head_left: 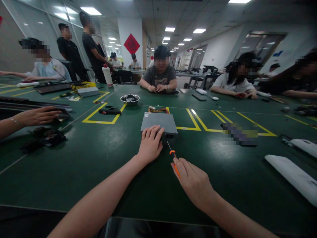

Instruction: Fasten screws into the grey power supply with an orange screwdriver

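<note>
A grey metal computer power supply lies on the green table, with its bundle of coloured cables at the far side. My left hand grips its near left edge, the fingers resting over the top face and the thumb mostly hidden. Wrapped around the orange and black handle of a screwdriver is my right hand. The screwdriver's thin shaft points up toward the near face of the power supply, just below its socket. Whether the tip touches the metal I cannot tell.
Beyond the power supply stands a metal bowl of small dark parts. A black and red tool lies inside yellow tape marks. White devices lie at the right. Another person's hand reaches in from the left, near dark parts.
</note>
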### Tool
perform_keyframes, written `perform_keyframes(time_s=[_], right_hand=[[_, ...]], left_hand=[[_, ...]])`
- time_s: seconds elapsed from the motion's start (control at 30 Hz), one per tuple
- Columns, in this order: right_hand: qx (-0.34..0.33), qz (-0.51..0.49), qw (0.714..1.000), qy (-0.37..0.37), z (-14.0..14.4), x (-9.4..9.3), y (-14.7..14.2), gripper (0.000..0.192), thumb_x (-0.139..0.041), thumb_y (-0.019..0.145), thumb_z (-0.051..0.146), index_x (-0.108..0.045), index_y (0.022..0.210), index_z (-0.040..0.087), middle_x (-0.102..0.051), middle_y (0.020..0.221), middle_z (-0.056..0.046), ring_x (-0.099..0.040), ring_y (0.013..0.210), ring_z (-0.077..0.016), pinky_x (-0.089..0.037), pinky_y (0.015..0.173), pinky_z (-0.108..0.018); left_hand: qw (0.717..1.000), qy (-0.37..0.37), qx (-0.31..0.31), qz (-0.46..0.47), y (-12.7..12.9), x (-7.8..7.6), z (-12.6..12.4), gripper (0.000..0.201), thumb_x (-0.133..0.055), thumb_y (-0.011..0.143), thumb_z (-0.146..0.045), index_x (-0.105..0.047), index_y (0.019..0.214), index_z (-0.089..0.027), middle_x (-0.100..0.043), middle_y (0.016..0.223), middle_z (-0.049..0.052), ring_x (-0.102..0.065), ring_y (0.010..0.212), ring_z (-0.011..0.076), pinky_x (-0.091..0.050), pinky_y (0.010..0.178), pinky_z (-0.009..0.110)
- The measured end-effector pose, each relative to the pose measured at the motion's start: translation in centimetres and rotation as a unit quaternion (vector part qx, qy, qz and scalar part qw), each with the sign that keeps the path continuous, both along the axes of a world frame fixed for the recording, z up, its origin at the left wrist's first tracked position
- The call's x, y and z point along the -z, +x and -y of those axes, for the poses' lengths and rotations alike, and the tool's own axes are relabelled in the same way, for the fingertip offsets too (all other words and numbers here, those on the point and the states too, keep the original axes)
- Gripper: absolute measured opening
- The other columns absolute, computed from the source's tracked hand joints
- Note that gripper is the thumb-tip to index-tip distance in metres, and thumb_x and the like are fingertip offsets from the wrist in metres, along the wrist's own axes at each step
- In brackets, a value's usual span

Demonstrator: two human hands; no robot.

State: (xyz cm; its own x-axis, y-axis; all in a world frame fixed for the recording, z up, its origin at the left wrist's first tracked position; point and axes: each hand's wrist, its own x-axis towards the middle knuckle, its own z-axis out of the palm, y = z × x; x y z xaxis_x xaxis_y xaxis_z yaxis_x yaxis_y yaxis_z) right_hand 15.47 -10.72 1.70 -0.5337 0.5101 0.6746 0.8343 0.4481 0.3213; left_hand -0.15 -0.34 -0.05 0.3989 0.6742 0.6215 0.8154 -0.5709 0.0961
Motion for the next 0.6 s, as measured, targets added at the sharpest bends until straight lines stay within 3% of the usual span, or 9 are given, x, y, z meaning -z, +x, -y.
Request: perform_keyframes(time_s=[0.17, 0.3, 0.4, 0.5, 0.57, 0.6], right_hand=[[0.076, -0.117, 0.989, -0.048, 0.1, 0.3, -0.7, 0.014, -0.047, 0.085, 0.022, -0.056, 0.083, 0.012, -0.063, 0.068, -0.004, -0.059, 0.055, -0.0111, -0.040, 0.047, -0.020], [0.148, -0.183, 0.964, -0.123, 0.4, 0.8, -1.4, 0.022, -0.039, 0.088, 0.031, -0.053, 0.085, 0.015, -0.063, 0.063, -0.003, -0.059, 0.047, -0.0124, -0.033, 0.039, -0.020], [0.165, -0.231, 0.938, -0.197, 0.8, 1.3, -2.0, 0.023, -0.036, 0.088, 0.034, -0.050, 0.087, 0.016, -0.059, 0.053, -0.001, -0.055, 0.040, -0.0132, -0.029, 0.037, -0.021], [0.144, -0.342, 0.887, -0.276, 1.0, 1.7, -2.4, 0.024, -0.037, 0.087, 0.038, -0.049, 0.085, 0.017, -0.055, 0.048, 0.002, -0.054, 0.040, -0.0139, -0.031, 0.040, -0.021], [0.106, -0.454, 0.820, -0.333, 1.0, 1.8, -2.6, 0.027, -0.039, 0.086, 0.043, -0.048, 0.083, 0.018, -0.054, 0.047, 0.003, -0.052, 0.041, -0.0127, -0.033, 0.041, -0.021], [0.084, -0.516, 0.771, -0.363, 1.0, 1.9, -2.8, 0.029, -0.040, 0.084, 0.046, -0.048, 0.082, 0.018, -0.053, 0.046, 0.004, -0.049, 0.038, -0.0111, -0.031, 0.038, -0.020]], left_hand=[[1.000, 0.008, 0.000, 0.004, -0.1, 0.0, 0.1, 0.047, -0.045, 0.080, -0.021, -0.040, 0.127, -0.018, -0.043, 0.131, 0.010, -0.033, 0.124, 0.0249, -0.022, 0.104, 0.043], [1.000, 0.014, 0.002, 0.014, -0.1, 0.0, 0.3, 0.047, -0.046, 0.079, -0.020, -0.041, 0.126, -0.017, -0.044, 0.130, 0.010, -0.034, 0.123, 0.0252, -0.022, 0.104, 0.044], [1.000, 0.019, 0.002, 0.023, -0.1, -0.1, 0.4, 0.046, -0.046, 0.079, -0.018, -0.042, 0.125, -0.017, -0.045, 0.128, 0.011, -0.035, 0.122, 0.0255, -0.024, 0.103, 0.044], [0.999, 0.023, -0.002, 0.029, -0.1, -0.2, 0.5, 0.045, -0.045, 0.079, -0.017, -0.043, 0.124, -0.017, -0.046, 0.127, 0.011, -0.036, 0.121, 0.0251, -0.025, 0.102, 0.044], [0.999, 0.025, -0.003, 0.030, -0.1, -0.2, 0.5, 0.045, -0.045, 0.078, -0.016, -0.044, 0.123, -0.017, -0.047, 0.127, 0.011, -0.037, 0.120, 0.0250, -0.025, 0.102, 0.044], [0.999, 0.025, -0.003, 0.031, -0.1, -0.3, 0.5, 0.045, -0.045, 0.078, -0.015, -0.045, 0.123, -0.017, -0.047, 0.127, 0.011, -0.038, 0.120, 0.0249, -0.026, 0.102, 0.044]])
